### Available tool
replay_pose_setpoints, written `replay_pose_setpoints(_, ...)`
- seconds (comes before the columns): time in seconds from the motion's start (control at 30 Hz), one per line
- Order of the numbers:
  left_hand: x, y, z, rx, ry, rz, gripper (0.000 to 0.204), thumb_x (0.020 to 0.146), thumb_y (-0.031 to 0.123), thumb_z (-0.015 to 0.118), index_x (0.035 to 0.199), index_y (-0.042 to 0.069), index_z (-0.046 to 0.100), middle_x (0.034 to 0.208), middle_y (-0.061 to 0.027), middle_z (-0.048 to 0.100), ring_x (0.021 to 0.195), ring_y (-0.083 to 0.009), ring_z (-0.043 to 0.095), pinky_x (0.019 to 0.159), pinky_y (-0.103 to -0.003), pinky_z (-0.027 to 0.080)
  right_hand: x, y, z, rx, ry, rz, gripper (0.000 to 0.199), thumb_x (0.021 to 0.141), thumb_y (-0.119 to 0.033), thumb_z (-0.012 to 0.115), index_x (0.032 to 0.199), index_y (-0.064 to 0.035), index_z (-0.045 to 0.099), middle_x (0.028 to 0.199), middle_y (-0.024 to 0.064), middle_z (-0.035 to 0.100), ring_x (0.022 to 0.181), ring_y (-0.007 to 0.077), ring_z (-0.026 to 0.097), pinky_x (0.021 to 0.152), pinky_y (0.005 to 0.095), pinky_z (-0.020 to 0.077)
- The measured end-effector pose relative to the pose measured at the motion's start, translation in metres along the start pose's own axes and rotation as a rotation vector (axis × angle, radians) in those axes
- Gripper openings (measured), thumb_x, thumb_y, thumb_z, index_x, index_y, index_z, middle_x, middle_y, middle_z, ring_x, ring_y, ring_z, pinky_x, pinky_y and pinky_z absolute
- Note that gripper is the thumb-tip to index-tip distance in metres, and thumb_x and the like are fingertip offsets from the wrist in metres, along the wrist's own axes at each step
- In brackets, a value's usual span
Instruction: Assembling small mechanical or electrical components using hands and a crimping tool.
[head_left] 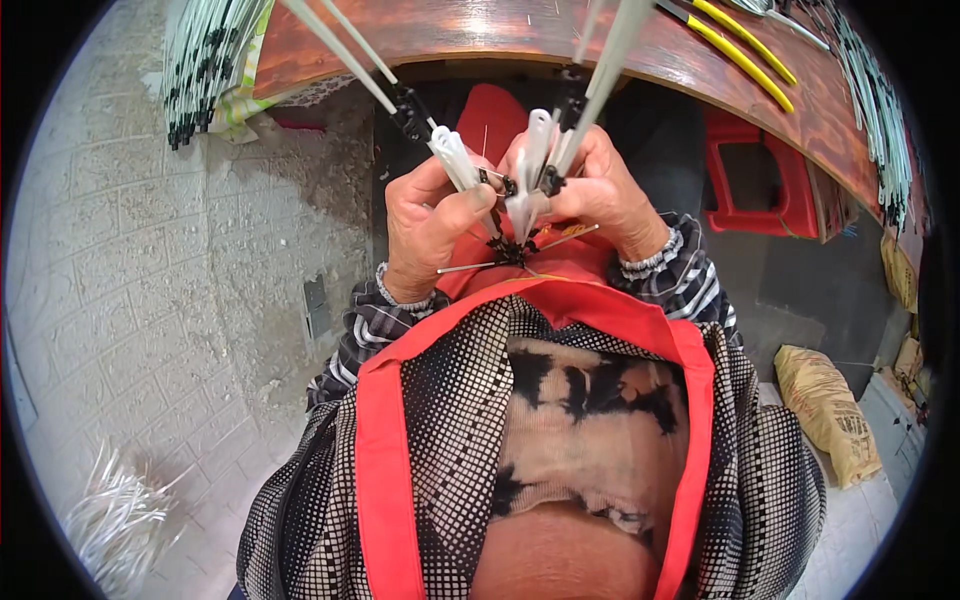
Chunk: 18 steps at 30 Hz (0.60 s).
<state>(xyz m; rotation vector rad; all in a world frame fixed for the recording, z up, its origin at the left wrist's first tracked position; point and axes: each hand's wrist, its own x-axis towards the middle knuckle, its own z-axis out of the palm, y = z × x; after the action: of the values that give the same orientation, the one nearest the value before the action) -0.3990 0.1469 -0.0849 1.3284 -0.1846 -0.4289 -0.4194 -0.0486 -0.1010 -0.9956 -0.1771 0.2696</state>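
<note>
Before my chest, both hands work on what looks like an umbrella frame of pale ribs with black joints. My left hand is closed, thumb and fingers pinching a white flat rib end with a hole in its tip. Across from it, my right hand pinches another white rib end and the black joint beside it. Thin metal rods stick out sideways below the hands. Long ribs rise away toward the table. The fingertips partly hide the small joints between them.
Yellow-handled pliers lie on the brown wooden table. Bundles of ribs hang over its edge at left and right. A red plastic stool stands beneath. White strips and a tan sack lie on the floor.
</note>
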Motion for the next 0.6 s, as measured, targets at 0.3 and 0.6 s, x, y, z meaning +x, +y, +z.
replay_pose_setpoints(0.3, 0.007, -0.012, -0.009, -0.038, -0.112, 0.076, 0.019, 0.084, 0.012, 0.066, 0.097, -0.002, 0.064, 0.092, -0.0034, 0.063, 0.083, -0.0115, 0.059, 0.075, -0.025, 0.047, 0.0, 0.004, -0.004, -0.098, 0.086, 0.076, 0.011, 0.081, -0.011, 0.071, 0.085, -0.0019, 0.067, 0.074, -0.0008, 0.063, 0.066, 0.0051, 0.057, 0.063, 0.0214, 0.0464)
replay_pose_setpoints(0.6, 0.009, -0.02, -0.005, -0.192, -0.079, 0.088, 0.024, 0.08, 0.014, 0.068, 0.096, -0.003, 0.062, 0.09, -0.0068, 0.06, 0.083, -0.0137, 0.056, 0.073, -0.027, 0.045, 0.003, 0.001, 0.002, -0.128, 0.0, -0.032, 0.018, 0.081, -0.015, 0.076, 0.086, -0.0004, 0.066, 0.076, -0.0004, 0.061, 0.072, 0.0088, 0.058, 0.068, 0.024, 0.0472)
